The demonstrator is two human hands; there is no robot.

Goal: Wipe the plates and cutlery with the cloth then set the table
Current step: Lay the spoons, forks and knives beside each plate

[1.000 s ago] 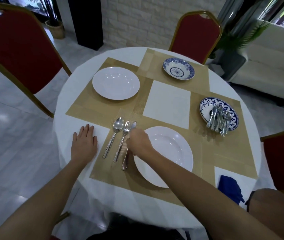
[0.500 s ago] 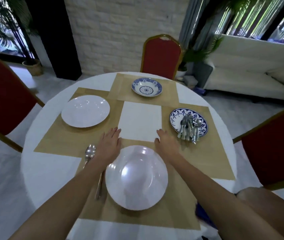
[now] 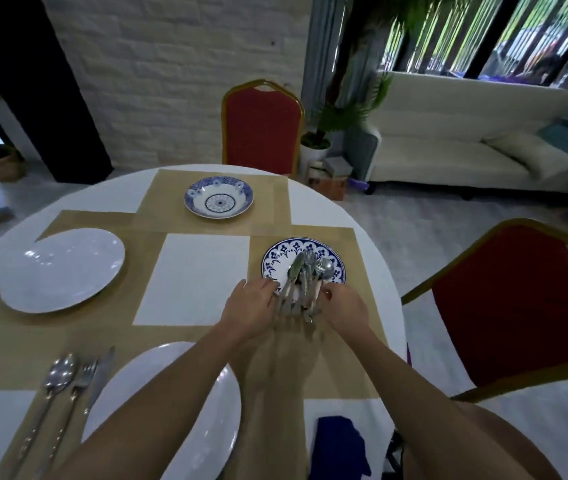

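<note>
A blue patterned plate [image 3: 277, 259] on the right placemat carries a bundle of several pieces of cutlery [image 3: 305, 271], handles pointing toward me. My left hand [image 3: 249, 311] touches the handles from the left with fairly straight fingers. My right hand [image 3: 346, 308] curls its fingers round the handles from the right. A white plate [image 3: 185, 427] lies in front of me under my left forearm, with a spoon [image 3: 59, 374], a fork [image 3: 83, 379] and a knife [image 3: 102, 370] laid to its left. The blue cloth [image 3: 338, 448] lies crumpled at the near right edge.
Another white plate [image 3: 64, 268] sits on the left placemat and a blue patterned bowl [image 3: 218, 199] on the far one. Red chairs stand at the far side [image 3: 262, 126] and at the right [image 3: 518, 306] of the round table [image 3: 109, 192]. A white sofa [image 3: 449, 150] lines the window.
Both hands left the near white plate and moved forward and right to the cutlery on the blue patterned plate. The view has swung right and up.
</note>
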